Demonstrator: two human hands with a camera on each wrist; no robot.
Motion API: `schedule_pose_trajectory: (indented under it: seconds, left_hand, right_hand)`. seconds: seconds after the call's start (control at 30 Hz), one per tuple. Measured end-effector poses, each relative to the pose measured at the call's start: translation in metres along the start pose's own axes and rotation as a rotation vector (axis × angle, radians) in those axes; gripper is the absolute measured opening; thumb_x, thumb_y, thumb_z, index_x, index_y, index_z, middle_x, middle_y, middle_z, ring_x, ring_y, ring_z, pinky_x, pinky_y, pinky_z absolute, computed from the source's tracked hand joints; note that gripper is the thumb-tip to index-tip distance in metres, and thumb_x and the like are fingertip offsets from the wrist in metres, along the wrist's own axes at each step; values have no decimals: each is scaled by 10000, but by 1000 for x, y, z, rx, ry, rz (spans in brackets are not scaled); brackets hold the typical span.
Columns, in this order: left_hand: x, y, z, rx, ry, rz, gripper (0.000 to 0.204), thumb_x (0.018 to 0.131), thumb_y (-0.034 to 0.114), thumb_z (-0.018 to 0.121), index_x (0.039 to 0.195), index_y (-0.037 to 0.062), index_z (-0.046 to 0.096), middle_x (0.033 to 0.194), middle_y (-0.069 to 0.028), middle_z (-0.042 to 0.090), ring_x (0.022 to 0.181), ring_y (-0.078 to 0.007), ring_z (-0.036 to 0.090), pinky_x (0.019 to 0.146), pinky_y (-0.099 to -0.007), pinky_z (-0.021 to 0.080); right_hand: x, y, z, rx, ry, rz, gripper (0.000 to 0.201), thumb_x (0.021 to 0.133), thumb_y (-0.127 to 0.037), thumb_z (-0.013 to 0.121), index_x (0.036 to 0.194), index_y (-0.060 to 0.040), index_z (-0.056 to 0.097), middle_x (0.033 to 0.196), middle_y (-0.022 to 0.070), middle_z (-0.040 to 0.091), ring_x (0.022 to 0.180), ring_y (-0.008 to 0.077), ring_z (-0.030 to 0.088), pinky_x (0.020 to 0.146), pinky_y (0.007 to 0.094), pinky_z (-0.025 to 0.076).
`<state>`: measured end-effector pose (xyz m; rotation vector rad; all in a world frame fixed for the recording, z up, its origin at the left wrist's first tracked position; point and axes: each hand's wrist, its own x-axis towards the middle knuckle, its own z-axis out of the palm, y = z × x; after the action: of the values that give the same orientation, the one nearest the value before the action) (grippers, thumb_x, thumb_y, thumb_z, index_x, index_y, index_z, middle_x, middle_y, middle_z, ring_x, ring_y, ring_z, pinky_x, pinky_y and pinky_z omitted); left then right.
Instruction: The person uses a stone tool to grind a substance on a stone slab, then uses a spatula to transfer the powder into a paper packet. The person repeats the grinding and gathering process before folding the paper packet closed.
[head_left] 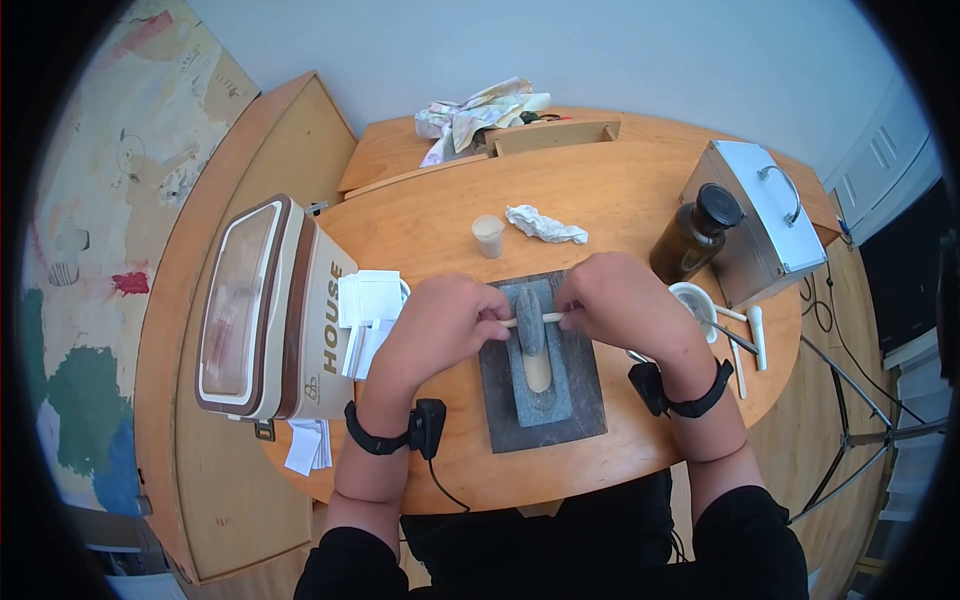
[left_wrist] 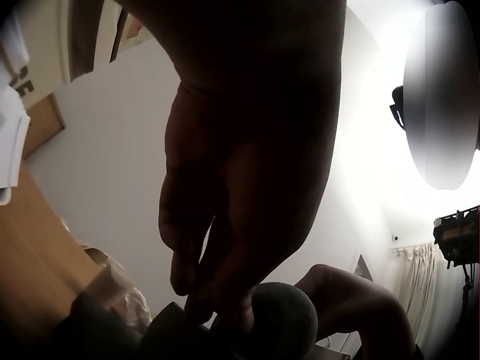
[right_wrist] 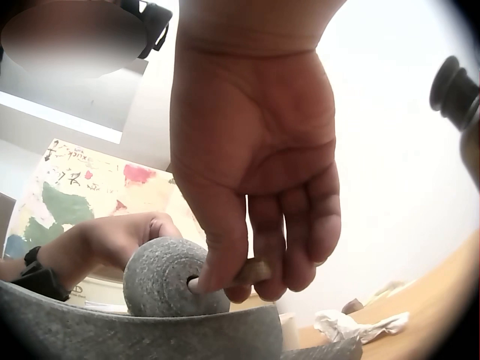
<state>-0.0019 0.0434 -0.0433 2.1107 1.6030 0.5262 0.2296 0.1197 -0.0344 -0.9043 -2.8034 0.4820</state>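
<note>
A grey stone grinding wheel (head_left: 530, 322) stands upright in the long groove of a stone grinding trough (head_left: 558, 395). Pale powder (head_left: 538, 374) lies in the groove, at the end nearer the person. A light wooden axle (right_wrist: 257, 269) passes through the wheel's middle. My left hand (head_left: 445, 312) pinches the axle's left end between thumb and fingers. On the other side, my right hand (head_left: 622, 300) grips the right end, its thumb close against the wheel's face in the right wrist view. Beneath the trough is a dark flat slab (head_left: 590, 412). The left wrist view is dark around the fingers.
Beyond the slab are a cup of powder (head_left: 488, 237) and crumpled tissue (head_left: 545, 224). On the right stand a brown bottle (head_left: 688, 240), a metal case (head_left: 760, 230), a white bowl (head_left: 690, 294) and a pestle (head_left: 757, 335). White papers (head_left: 372, 300) lie beside a storage box (head_left: 318, 330) at left.
</note>
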Motion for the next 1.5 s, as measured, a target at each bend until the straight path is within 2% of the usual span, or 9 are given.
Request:
schedule_pose_trajectory:
  seconds: [0.23, 0.53, 0.6, 0.7, 0.9, 1.1, 1.33, 1.4, 1.5]
  left_hand:
    - [1, -1, -1, -3, -5, 31, 160, 741, 116, 864, 858, 47, 780, 767, -106, 747, 727, -259, 722, 676, -352, 541]
    - [-7, 9, -1, 7, -160, 83, 186, 723, 132, 877, 855, 46, 777, 774, -114, 742, 712, -272, 717, 656, -357, 536]
    - [-9, 13, -2, 7, -211, 98, 195, 722, 137, 879, 860, 46, 775, 774, -118, 739, 712, -272, 718, 655, -355, 536]
    - [-10, 14, -3, -14, -273, 78, 198, 731, 150, 874, 867, 50, 772, 773, -116, 736, 717, -265, 723, 650, -352, 535]
    - [-3, 2, -2, 5, -152, 18, 165, 750, 137, 857, 868, 54, 776, 763, -98, 749, 720, -244, 733, 658, -334, 537]
    - [1, -8, 0, -31, -16, -6, 134, 760, 105, 838, 866, 49, 778, 770, -88, 761, 721, -233, 737, 673, -330, 543]
    - [0, -2, 0, -25, -52, 6, 154, 749, 110, 851, 861, 39, 773, 769, -100, 756, 719, -239, 736, 666, -336, 542]
    - [-2, 1, 0, -18, -75, 16, 161, 744, 110, 856, 859, 37, 771, 771, -104, 755, 716, -240, 735, 663, -336, 542]
    - [-5, 5, 0, 19, -166, 42, 175, 740, 113, 866, 855, 31, 761, 777, -111, 753, 715, -229, 744, 652, -324, 546]
  right_hand:
    - [0, 0, 1, -6, 6, -2, 73, 752, -114, 795, 808, -71, 778, 781, 130, 715, 785, 332, 700, 720, 428, 553]
    - [-8, -7, -5, 25, -156, -23, 119, 738, -143, 820, 832, -82, 779, 776, 116, 713, 820, 327, 698, 735, 426, 542]
    - [-9, -11, -8, 40, -309, -50, 136, 740, -156, 825, 844, -81, 781, 774, 112, 713, 827, 320, 697, 741, 418, 541]
    - [-7, -10, -9, 15, -332, -80, 128, 743, -150, 819, 842, -78, 782, 779, 116, 717, 824, 321, 701, 737, 420, 544]
    - [-5, -5, -2, 29, -108, -53, 93, 760, -127, 790, 827, -64, 781, 800, 131, 724, 810, 339, 701, 735, 432, 550]
    - [0, -8, -1, -38, -12, 8, 86, 775, -127, 776, 820, -53, 772, 806, 146, 714, 812, 351, 695, 745, 446, 552]
    - [-3, -10, -2, -33, 8, 29, 80, 771, -123, 773, 831, -70, 774, 795, 141, 712, 810, 352, 696, 745, 450, 553]
    - [-4, -11, -3, -51, -105, 25, 85, 762, -116, 765, 835, -75, 775, 790, 143, 711, 804, 353, 695, 735, 446, 554]
    - [-8, -12, -4, -6, -172, -17, 86, 751, -123, 759, 821, -75, 770, 784, 141, 711, 798, 351, 695, 722, 438, 553]
